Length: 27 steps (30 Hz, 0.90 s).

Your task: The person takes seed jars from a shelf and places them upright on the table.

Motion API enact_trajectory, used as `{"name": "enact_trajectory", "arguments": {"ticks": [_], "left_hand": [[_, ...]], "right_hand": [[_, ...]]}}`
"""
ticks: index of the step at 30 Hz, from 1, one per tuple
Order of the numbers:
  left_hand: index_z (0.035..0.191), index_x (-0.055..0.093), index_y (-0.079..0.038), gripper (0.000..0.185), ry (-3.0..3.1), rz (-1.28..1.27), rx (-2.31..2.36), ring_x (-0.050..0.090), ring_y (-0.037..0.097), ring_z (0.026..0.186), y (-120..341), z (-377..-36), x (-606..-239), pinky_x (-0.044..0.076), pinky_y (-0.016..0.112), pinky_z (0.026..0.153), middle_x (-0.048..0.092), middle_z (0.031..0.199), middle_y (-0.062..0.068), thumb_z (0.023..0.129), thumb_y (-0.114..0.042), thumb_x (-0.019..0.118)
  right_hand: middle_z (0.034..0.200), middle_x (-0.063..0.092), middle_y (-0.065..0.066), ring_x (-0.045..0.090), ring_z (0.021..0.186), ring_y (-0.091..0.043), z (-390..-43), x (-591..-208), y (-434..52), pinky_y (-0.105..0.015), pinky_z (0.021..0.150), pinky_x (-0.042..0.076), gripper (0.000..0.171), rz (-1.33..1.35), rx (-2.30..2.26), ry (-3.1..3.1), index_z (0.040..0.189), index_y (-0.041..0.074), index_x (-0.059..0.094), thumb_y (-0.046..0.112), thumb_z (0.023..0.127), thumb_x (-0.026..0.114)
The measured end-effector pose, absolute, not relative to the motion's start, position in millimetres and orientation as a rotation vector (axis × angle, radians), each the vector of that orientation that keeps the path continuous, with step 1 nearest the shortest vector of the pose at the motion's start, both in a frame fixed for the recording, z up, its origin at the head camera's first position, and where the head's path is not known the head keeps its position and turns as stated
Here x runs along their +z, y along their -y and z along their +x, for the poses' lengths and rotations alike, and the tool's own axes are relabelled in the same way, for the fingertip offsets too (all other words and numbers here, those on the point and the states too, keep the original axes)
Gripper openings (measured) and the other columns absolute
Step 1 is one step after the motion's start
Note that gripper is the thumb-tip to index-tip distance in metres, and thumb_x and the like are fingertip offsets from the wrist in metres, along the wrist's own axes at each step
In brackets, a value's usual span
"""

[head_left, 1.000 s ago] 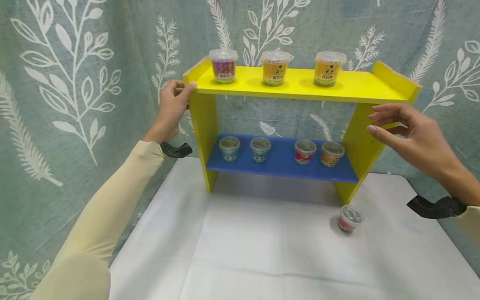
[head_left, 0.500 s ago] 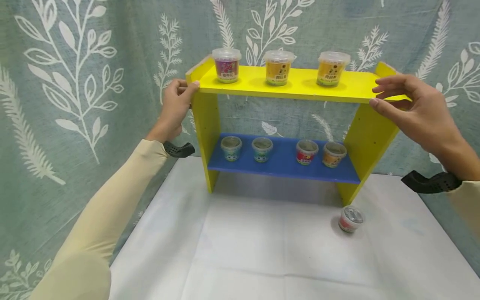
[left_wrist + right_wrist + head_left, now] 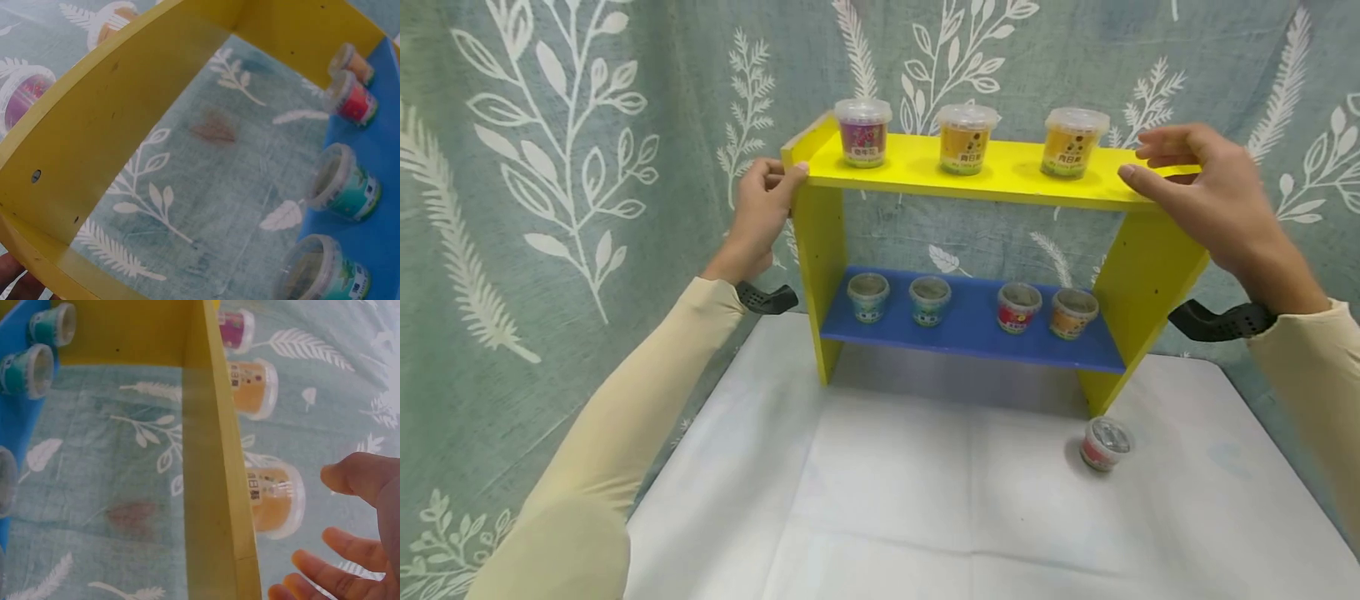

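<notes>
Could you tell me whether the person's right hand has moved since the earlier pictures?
Yes. The right hand has risen from beside the yellow shelf's right side panel to its top board's right end.

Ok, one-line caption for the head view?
Left hand grips the yellow shelf's left end; right hand rests on its right end.

Grey-green curtain with white leaf print hung behind, filled whole backdrop. White cloth, faintly creased, covered worktop. Light even, soft shadows.
</notes>
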State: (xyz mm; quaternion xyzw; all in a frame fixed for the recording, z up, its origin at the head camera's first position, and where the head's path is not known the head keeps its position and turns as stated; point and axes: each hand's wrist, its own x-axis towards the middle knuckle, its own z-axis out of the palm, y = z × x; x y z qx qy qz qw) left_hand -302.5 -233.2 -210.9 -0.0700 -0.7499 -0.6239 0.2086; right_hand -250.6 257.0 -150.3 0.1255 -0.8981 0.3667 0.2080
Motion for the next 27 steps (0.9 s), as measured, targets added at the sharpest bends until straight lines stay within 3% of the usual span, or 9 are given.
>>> {"name": "enact_trajectory", "arguments": {"ticks": [6, 10, 18, 22, 27], "left_hand": [[0.12, 0.055, -0.015, 0.039, 2.073, -0.193, -1.746, 0.057, 0.022, 0.098, 234, -302, -212, 0.045, 0.034, 0.087, 0.056, 0.115, 0.005, 0.099, -0.047, 0.065], [0.12, 0.056, -0.014, 0.039, 2.066, -0.201, -1.764, 0.057, 0.021, 0.097, 233, -302, -212, 0.044, 0.034, 0.086, 0.056, 0.114, 0.005, 0.099, -0.046, 0.066], [0.122, 0.056, -0.015, 0.04, 2.073, -0.187, -1.766, 0.056, 0.02, 0.096, 234, -302, -211, 0.043, 0.034, 0.085, 0.056, 0.115, 0.004, 0.099, -0.046, 0.065], [0.123, 0.056, -0.014, 0.042, 2.071, -0.179, -1.773, 0.056, 0.02, 0.098, 234, -303, -210, 0.044, 0.034, 0.085, 0.057, 0.117, 0.004, 0.099, -0.046, 0.066], [0.123, 0.056, -0.014, 0.043, 2.073, -0.167, -1.763, 0.058, 0.02, 0.099, 233, -303, -211, 0.046, 0.033, 0.086, 0.058, 0.118, 0.004, 0.098, -0.047, 0.067]], "right_hand": [[0.156, 0.047, -0.007, 0.045, 0.137, -0.024, -265, -139, -252, -0.03, 0.101, 0.037, 0.068, 0.299, 1.074, 2.543, 0.158, 0.028, 0.04, 0.049, 0.099, 0.065], [0.158, 0.044, -0.006, 0.04, 0.14, -0.027, -273, -133, -246, -0.032, 0.101, 0.037, 0.07, 0.295, 1.132, 2.559, 0.16, 0.03, 0.037, 0.051, 0.098, 0.065], [0.166, 0.029, -0.006, 0.034, 0.148, -0.032, -296, -124, -234, -0.049, 0.121, 0.027, 0.078, 0.306, 1.263, 2.597, 0.163, 0.028, 0.028, 0.054, 0.098, 0.063], [0.168, 0.024, -0.009, 0.036, 0.144, -0.04, -305, -122, -229, -0.051, 0.121, 0.027, 0.082, 0.307, 1.28, 2.622, 0.164, 0.026, 0.025, 0.057, 0.098, 0.061], [0.168, 0.023, -0.01, 0.038, 0.143, -0.04, -315, -122, -227, -0.047, 0.119, 0.032, 0.087, 0.313, 1.306, 2.676, 0.165, 0.025, 0.021, 0.06, 0.096, 0.06]]}}
